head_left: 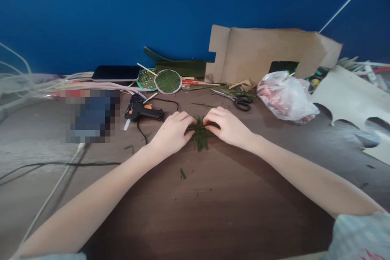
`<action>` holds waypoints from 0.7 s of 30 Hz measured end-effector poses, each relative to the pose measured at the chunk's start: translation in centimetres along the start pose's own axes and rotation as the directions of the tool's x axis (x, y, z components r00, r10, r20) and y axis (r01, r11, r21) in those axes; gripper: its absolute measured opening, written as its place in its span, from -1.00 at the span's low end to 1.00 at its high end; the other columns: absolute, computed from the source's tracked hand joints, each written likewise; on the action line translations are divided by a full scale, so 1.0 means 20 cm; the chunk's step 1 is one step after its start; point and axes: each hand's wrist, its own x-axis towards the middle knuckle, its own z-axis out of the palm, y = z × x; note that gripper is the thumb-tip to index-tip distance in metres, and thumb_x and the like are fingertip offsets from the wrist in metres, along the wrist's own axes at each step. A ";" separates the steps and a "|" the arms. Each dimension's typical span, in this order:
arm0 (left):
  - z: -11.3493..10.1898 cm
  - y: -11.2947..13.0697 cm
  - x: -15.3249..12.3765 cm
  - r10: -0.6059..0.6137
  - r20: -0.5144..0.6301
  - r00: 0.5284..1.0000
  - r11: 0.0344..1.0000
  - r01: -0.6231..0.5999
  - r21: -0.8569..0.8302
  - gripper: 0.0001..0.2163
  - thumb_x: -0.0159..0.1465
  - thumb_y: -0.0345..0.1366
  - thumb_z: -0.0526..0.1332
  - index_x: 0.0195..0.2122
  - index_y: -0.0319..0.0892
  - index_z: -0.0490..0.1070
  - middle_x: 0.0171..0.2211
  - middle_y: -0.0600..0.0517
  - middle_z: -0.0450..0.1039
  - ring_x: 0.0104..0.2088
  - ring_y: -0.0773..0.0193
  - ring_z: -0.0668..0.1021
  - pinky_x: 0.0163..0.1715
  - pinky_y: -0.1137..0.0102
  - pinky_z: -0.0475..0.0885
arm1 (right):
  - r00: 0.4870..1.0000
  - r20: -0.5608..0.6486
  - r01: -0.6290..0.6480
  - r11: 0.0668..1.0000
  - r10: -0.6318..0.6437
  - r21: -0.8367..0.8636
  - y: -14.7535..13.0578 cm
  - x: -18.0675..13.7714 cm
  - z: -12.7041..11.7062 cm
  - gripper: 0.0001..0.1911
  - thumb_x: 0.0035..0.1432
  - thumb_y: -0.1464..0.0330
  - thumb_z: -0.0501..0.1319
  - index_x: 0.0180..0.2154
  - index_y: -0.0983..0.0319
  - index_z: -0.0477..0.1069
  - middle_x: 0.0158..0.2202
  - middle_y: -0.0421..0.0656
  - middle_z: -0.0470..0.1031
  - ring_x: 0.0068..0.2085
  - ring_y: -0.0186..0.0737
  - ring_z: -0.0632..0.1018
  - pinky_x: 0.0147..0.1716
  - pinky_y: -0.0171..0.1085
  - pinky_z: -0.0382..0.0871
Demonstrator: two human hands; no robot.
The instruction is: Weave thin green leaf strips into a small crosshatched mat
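- Left hand (172,132): centre of the frame, palm down on the brown surface (213,203). Its grip is closed, fingertips pinching the left edge of the bundle of green strips (201,138).
- Right hand (228,126): just right of centre, palm down. Its grip is likewise closed on the right edge of the same bundle, fingers curled over the top.
- Bundle of green strips: lies flat on the surface between the two hands, touching both. The short strips cross one another, with the ends sticking out toward the lower edge of the frame.
- Green scraps (183,173): scattered on the surface below and left of the hands.
- Glue gun (141,110): black, lying on its side just left of the left hand, with its cord trailing toward the lower left.
- Scissors (237,101): black handles, lying above the right hand and apart from it.
- Plastic bag (286,95): clear and crumpled, right of the scissors.
- Cardboard sheet (268,53): propped against the blue wall, upper centre-right.
- Round green discs (168,81): two, overlapping, above the glue gun.
- Phone (115,73): dark screen, left of the discs.
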 end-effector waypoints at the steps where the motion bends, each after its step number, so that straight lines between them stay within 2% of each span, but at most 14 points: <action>1: 0.00 0.00 0.00 0.000 0.000 1.000 1.000 0.000 0.001 -0.85 0.18 -0.39 0.18 -0.21 -0.25 0.38 -0.25 -0.04 0.39 -0.21 0.15 0.39 -0.15 0.25 0.33 | 1.000 -0.002 -0.002 1.000 0.002 0.003 0.00 0.00 0.00 -0.96 0.13 0.45 0.13 -0.35 0.23 0.34 -0.30 -0.12 0.40 -0.23 -0.18 0.34 -0.20 -0.21 0.21; 13: 0.00 0.00 0.00 0.003 -0.001 1.000 1.000 -0.003 0.005 -0.86 0.19 -0.37 0.17 -0.21 -0.24 0.37 -0.26 -0.03 0.38 -0.21 0.15 0.40 -0.15 0.25 0.33 | 1.000 0.001 0.008 1.000 -0.008 -0.001 0.00 0.00 -0.01 -0.92 0.15 0.44 0.11 -0.35 0.24 0.38 -0.32 -0.13 0.40 -0.24 -0.19 0.34 -0.22 -0.22 0.21; 21: -0.01 0.00 0.00 0.036 -0.024 0.999 0.997 -0.034 0.065 -0.86 0.19 -0.38 0.16 -0.21 -0.24 0.35 -0.23 -0.04 0.39 -0.21 0.15 0.40 -0.19 0.28 0.31 | 0.999 -0.014 0.031 0.999 -0.031 0.028 0.01 0.00 0.00 -0.87 0.14 0.47 0.10 -0.42 0.24 0.38 -0.36 -0.14 0.37 -0.26 -0.22 0.35 -0.22 -0.23 0.21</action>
